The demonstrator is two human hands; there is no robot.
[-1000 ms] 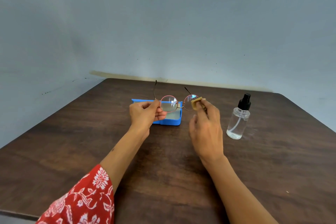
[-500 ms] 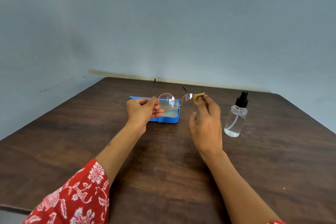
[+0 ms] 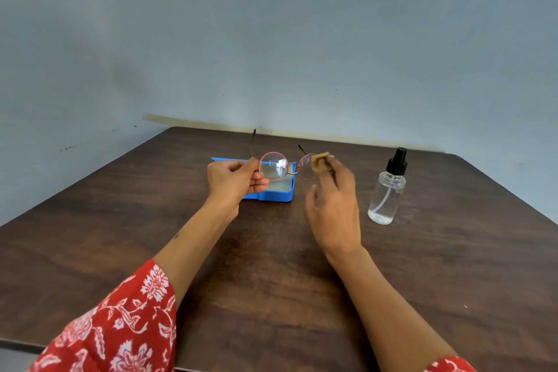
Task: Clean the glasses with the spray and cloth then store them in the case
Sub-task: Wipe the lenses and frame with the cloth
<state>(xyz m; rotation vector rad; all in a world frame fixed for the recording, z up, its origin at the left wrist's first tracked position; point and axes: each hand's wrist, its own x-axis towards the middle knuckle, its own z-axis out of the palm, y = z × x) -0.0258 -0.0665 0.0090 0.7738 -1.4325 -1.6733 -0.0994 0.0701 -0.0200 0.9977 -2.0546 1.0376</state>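
Note:
Round glasses (image 3: 274, 165) with a thin reddish frame hang in the air above the table, temples pointing away from me. My left hand (image 3: 234, 180) pinches the frame at its left hinge. A small tan cloth (image 3: 318, 162) lies against the right lens, pinched there by the fingertips of my right hand (image 3: 332, 205). The open blue case (image 3: 276, 192) sits on the table just behind and below the glasses, partly hidden by my left hand. A clear spray bottle (image 3: 387, 190) with a black pump stands upright to the right of my right hand.
The dark wooden table (image 3: 271, 266) reaches to a grey-blue wall at the back and left. Its front edge runs under my forearms. My red patterned sleeve (image 3: 120, 329) covers the lower left.
The glasses and both hands sit slightly higher in the view than a second ago. The cloth stays on the right lens with small shifts of my right fingers.

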